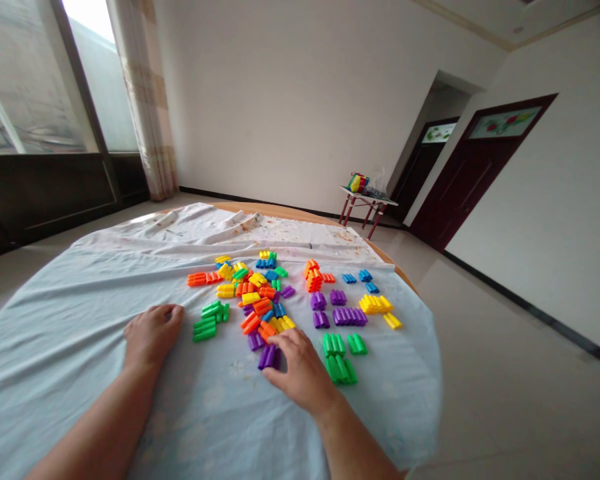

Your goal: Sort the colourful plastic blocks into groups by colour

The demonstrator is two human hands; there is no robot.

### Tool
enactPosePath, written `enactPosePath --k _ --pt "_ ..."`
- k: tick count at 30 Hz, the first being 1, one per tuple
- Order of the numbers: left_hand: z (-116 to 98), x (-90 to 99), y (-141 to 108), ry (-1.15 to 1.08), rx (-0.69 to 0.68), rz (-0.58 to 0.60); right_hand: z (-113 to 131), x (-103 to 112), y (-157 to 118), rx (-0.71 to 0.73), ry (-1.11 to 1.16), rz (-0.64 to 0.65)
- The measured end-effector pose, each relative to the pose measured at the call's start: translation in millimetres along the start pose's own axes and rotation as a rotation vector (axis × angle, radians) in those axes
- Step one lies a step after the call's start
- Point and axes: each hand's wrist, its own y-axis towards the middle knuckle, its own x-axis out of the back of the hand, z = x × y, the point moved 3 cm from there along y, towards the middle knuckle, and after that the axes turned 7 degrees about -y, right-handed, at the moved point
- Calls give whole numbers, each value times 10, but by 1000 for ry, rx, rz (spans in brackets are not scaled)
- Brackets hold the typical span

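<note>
My right hand (303,367) is over the near end of a mixed heap of plastic building blocks, thumb and fingers apart. Between its thumb and forefinger lies a purple block (269,357); an orange block (267,331) is close to the fingertips. I cannot tell whether the fingers touch either block. On the cloth to the left, my left hand (153,333) rests with loosely bent fingers and nothing visible in it. Nearest to it are several green blocks (205,329). The heap also holds yellow blocks (225,291) and blue blocks (266,264).
Right of the heap, blocks lie grouped by colour: orange stack (313,277), purple row (350,316), yellow group (376,305), blue blocks (365,275), green group (340,369). A wrinkled light-blue cloth (80,320) covers the round table. Behind stands a small side table (370,198) with bags.
</note>
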Motion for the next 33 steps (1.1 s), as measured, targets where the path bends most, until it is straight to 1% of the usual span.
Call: enactPosePath --k 3,6,8,11,13,15,17,19,21,24,28,31,33 --pt "-1 -1 7 12 -1 4 -46 -60 -1 -28 -27 32" --pt "1 -8 21 21 10 6 -38 -81 9 -15 1 67" --pt "3 -14 31 25 18 8 -15 -26 13 6 41 60" --pt "4 -18 40 27 21 11 -47 176 25 4 97 -4" --pt "2 -15 40 26 18 13 -159 358 55 -27 101 -43" --pt "-1 -8 39 26 14 16 -343 535 110 -69 62 -62" --pt "-5 1 37 27 11 15 -569 677 184 -110 -8 -60" --pt "-9 5 37 25 4 13 -787 761 260 -132 -80 -31" --pt "-10 5 37 19 -4 11 -960 783 322 -138 -130 31" --pt "4 -6 41 9 -9 3 -1105 745 376 -145 -160 141" --pt "42 -38 56 5 -14 -1 -1142 688 402 -145 -186 221" --pt "82 -69 66 2 -13 2 -1156 680 407 -158 -221 244" --pt "106 -86 67 2 -15 3 -1165 694 406 -163 -238 235"
